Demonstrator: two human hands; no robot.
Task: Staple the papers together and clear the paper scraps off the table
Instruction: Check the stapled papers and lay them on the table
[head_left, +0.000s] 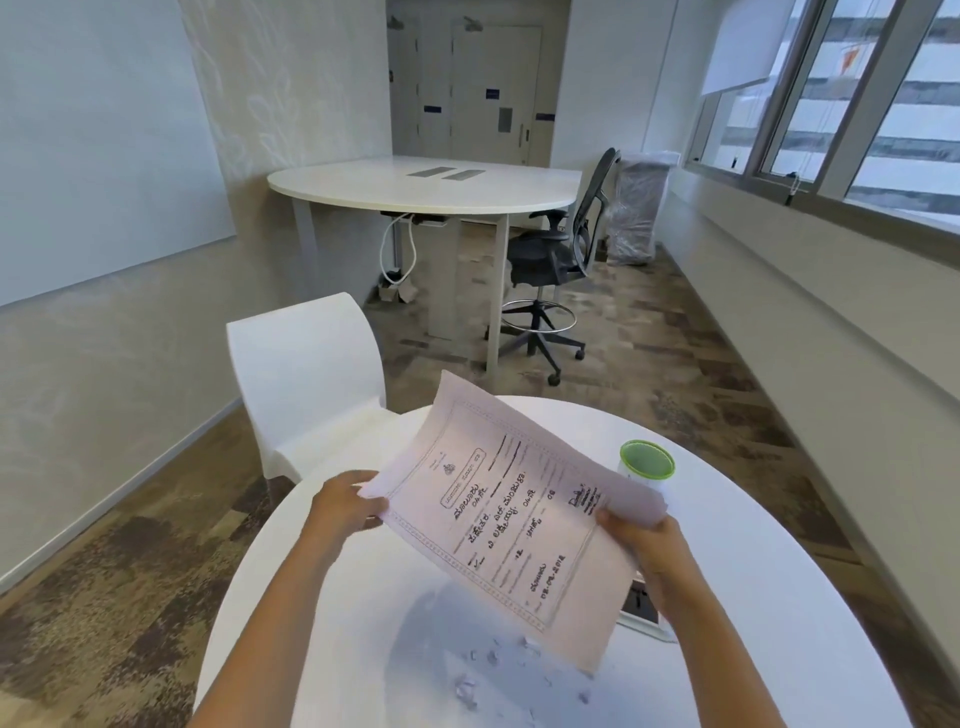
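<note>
The fingers (370, 508) of the left hand (345, 503) pinch one corner of the printed papers (498, 519). The right hand (641, 543) grips the opposite edge, thumb on top, with its other fingers hidden under the curling sheet. The papers hang in the air between the two grips, above the round white table (779, 571). They look thin, light and floppy, bowing between the hands, so they are best held at the margins, squared up, then pinched close to whichever corner takes the staple. No stapler is in view. Below and between the fingers, small paper scraps (493, 660) lie scattered on the tabletop, likely too light to pick singly. A green-rimmed cup (647, 462) stands just beyond the right fingers.
</note>
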